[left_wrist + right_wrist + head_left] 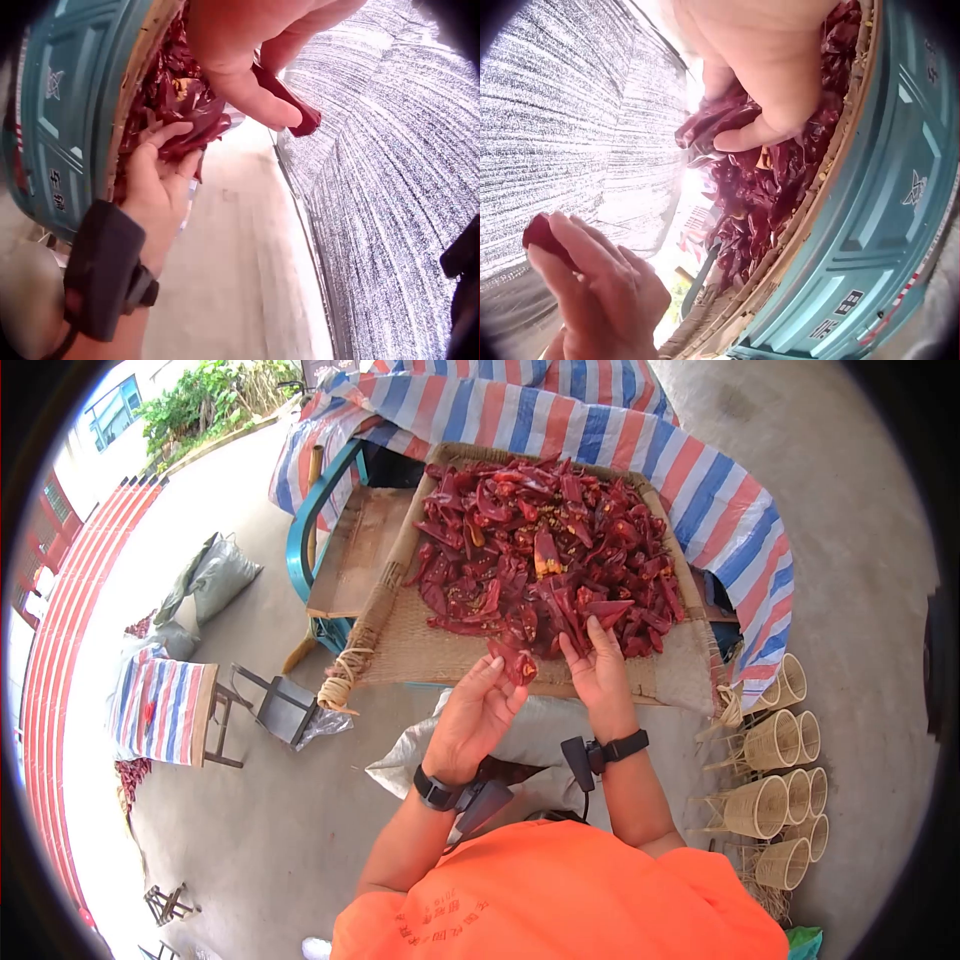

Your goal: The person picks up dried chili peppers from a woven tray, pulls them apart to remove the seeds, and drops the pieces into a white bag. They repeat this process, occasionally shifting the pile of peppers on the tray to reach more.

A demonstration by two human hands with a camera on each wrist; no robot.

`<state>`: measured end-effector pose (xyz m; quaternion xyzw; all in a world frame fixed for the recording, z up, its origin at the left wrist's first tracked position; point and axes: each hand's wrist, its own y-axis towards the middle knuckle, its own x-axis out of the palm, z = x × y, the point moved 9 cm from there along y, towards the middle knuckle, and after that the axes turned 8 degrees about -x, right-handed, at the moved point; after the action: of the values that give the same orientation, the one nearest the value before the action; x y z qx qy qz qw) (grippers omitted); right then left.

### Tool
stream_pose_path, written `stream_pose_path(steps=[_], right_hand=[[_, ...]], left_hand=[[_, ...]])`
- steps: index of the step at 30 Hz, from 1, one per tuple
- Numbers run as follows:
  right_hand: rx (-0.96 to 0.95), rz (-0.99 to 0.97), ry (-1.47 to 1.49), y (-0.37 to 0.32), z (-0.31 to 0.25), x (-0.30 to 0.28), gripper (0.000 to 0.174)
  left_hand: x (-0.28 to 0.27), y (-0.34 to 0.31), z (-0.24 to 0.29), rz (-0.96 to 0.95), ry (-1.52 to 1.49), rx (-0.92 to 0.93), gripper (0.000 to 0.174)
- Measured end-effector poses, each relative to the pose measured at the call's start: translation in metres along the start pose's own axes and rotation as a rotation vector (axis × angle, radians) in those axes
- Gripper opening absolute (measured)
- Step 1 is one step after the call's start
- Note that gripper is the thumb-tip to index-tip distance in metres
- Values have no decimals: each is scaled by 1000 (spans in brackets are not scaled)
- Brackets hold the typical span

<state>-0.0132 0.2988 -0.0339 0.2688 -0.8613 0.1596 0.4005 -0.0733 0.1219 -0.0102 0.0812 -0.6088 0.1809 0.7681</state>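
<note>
Dried red chili peppers (560, 550) lie heaped on a woven tray (400, 645) in front of the person. Just past the tray's near edge, the left hand (468, 718) pinches a piece of red pepper (517, 664) between thumb and fingers. The same piece pokes out beyond the fingertips in the left wrist view. At the near side of the heap, the right hand (604, 678) grips a long dark red pepper (716, 124), thumb on one side and fingers on the other. Yellow seeds show among the peppers.
A blue-green vehicle bed (885, 187) stands beneath the tray. Striped sheeting (600, 435) drapes behind it. Several woven baskets (758, 807) stand at the right. A pale sack (545, 735) lies below the hands. Left are a small stool (285, 708) and a cloth-covered table (160, 710).
</note>
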Motion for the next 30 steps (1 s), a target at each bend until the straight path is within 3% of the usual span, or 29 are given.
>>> stream_pose_path(steps=[5, 8, 11, 13, 15, 17, 21, 23, 26, 30], right_hand=[[25, -14, -8, -9, -7, 6, 26], [48, -37, 24, -9, -8, 0, 25], [70, -32, 50, -12, -7, -1, 25], [74, -39, 52, -15, -7, -2, 25], [75, -80, 38, -17, -7, -2, 26], [74, -117, 12, -23, -10, 5, 26], [80, -202, -62, -29, -6, 11, 28], [68, -271, -102, -32, -4, 16, 29], [58, -332, -122, -35, -2, 26, 29], [40, -367, -111, -35, -2, 31, 31]], left_hand=[[-33, -28, -19, 13, 259, -122, 17], [-121, -42, -35, 339, 540, -195, 17], [-179, -47, -49, 422, 612, -240, 30], [-258, -57, -49, 704, 1276, -241, 41], [-259, -51, -49, 703, 1466, -211, 50], [-183, -37, -44, 453, 1172, -174, 57], [-39, -16, -18, 313, 1044, -34, 59], [-13, -8, -11, 354, 1090, -14, 61], [-12, -4, -20, 473, 1189, -128, 62], [12, -4, -8, 444, 1025, 119, 55]])
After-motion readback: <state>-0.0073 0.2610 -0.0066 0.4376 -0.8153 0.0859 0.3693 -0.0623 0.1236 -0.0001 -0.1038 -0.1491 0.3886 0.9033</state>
